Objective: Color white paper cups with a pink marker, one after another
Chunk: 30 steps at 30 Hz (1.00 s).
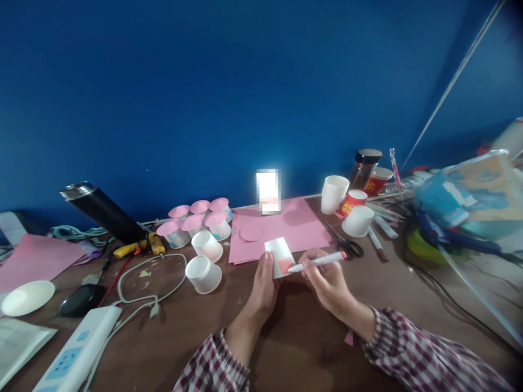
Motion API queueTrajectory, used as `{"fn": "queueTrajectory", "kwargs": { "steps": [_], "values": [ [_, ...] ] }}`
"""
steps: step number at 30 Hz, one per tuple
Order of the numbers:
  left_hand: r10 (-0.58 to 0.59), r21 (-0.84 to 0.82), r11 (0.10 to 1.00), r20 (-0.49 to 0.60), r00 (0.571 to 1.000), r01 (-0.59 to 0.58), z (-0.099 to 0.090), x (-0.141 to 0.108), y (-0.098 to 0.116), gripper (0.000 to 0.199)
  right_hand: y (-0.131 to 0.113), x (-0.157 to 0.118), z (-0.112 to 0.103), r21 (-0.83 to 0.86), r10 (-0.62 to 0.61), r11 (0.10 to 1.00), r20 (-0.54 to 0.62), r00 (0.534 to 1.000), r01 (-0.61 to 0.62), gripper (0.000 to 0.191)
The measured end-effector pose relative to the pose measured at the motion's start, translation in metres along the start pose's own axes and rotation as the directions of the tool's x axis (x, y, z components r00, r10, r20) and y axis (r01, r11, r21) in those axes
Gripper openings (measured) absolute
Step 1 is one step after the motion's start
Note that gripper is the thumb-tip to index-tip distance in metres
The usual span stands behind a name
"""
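So, lower centre, a white cup (278, 251) is cradled in the curled left hand (263, 287), marker (322, 261) pinched in the right hand (334, 288), probably mid-drawing, steadiness needed.

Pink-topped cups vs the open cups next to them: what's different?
Tops: pink-topped cups carry flat pink discs; open cups show their insides.
Count: six pink-topped cups, two open cups.
Shared: white bodies, upright on the table.
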<state>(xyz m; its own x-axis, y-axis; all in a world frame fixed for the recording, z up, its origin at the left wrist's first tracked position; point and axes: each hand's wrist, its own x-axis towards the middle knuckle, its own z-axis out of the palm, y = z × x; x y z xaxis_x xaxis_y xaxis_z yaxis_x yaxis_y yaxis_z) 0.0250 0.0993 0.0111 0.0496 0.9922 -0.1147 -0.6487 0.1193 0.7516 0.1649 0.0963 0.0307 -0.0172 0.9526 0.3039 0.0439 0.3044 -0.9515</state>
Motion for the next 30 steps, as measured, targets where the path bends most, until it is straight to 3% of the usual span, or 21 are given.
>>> {"fn": "queueTrajectory", "kwargs": {
  "steps": [12, 16, 23, 30],
  "values": [
    [0.007, 0.040, 0.999, 0.007, 1.000, -0.007, -0.0001, 0.0005, 0.0012, 0.045, -0.0017, 0.0014, 0.0000, 0.059, 0.015, 0.998, 0.003, 1.000, -0.016, 0.030],
    [-0.006, 0.053, 0.999, 0.047, 0.999, 0.004, -0.0008, 0.0009, 0.0011, 0.045, -0.0055, 0.0009, 0.0015, 0.093, 0.036, 0.995, 0.073, 0.997, -0.043, 0.030],
    [-0.024, 0.040, 0.999, -0.045, 0.999, 0.026, -0.0028, 0.0022, -0.0017, 0.050, -0.0068, 0.0043, 0.0002, 0.126, 0.036, 0.992, -0.025, 0.999, -0.033, 0.032],
    [-0.034, 0.017, 0.999, -0.062, 0.997, 0.035, -0.0007, 0.0010, 0.0009, 0.054, 0.0009, 0.0023, -0.0004, 0.127, 0.072, 0.989, 0.008, 0.997, -0.073, 0.032]
  ]
}}
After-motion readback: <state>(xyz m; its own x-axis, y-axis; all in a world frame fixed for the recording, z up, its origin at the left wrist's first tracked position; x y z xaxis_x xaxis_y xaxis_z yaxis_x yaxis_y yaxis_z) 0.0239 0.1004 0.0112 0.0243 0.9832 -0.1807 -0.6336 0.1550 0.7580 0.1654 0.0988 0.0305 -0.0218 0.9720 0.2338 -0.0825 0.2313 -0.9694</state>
